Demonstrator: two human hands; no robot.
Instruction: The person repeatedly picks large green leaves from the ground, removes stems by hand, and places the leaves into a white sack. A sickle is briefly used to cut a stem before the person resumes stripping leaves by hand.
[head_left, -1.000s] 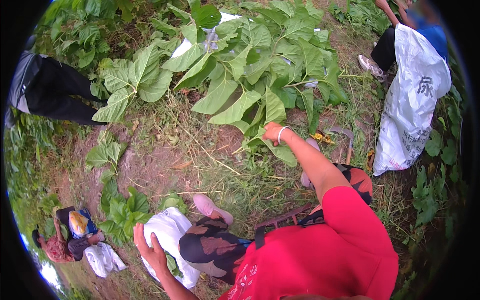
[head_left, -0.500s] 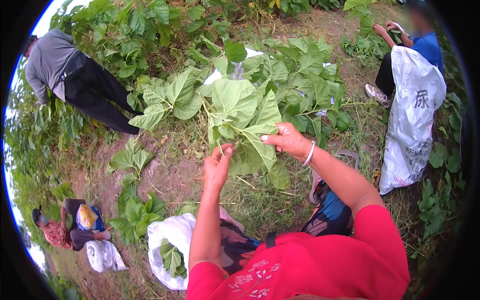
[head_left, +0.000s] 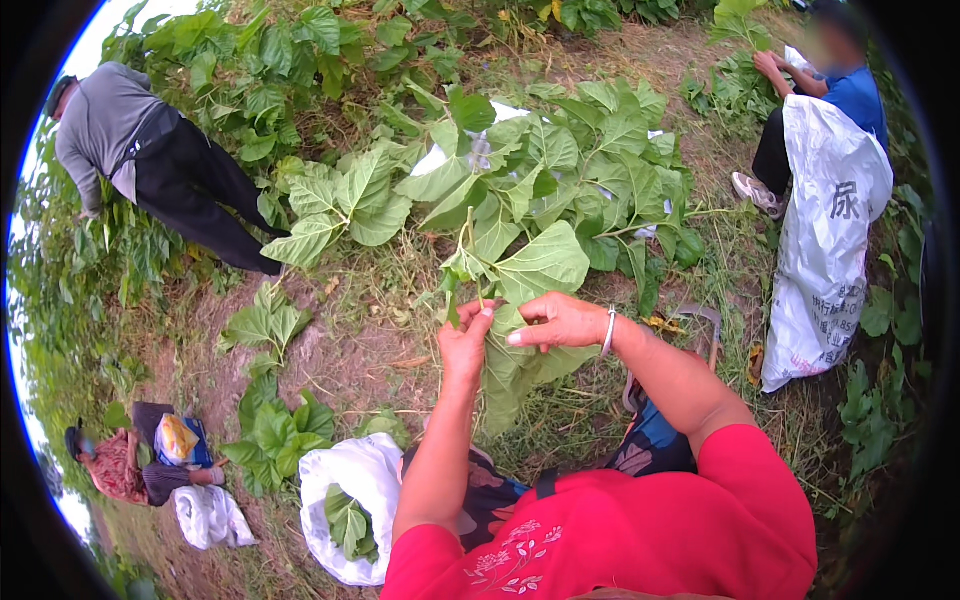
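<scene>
The leafy sprig [head_left: 545, 262] has dropped lower. Left hand [head_left: 462, 345] pinches its stem [head_left: 481, 294]; right hand [head_left: 565, 322] (white bracelet [head_left: 608, 330] behind) grips a leaf [head_left: 520, 378].

You wear a red top [head_left: 650, 530] with short sleeves [head_left: 755, 475] and a pale floral motif [head_left: 520, 560]. Your trousers [head_left: 655, 440] are dark, patterned with blue and brown; a silvery bracelet [head_left: 609, 331] circles your right wrist [head_left: 623, 336].

the held leaf [head_left: 547, 262] looks matt, the red shirt [head_left: 650, 530] smooth cloth.
</scene>
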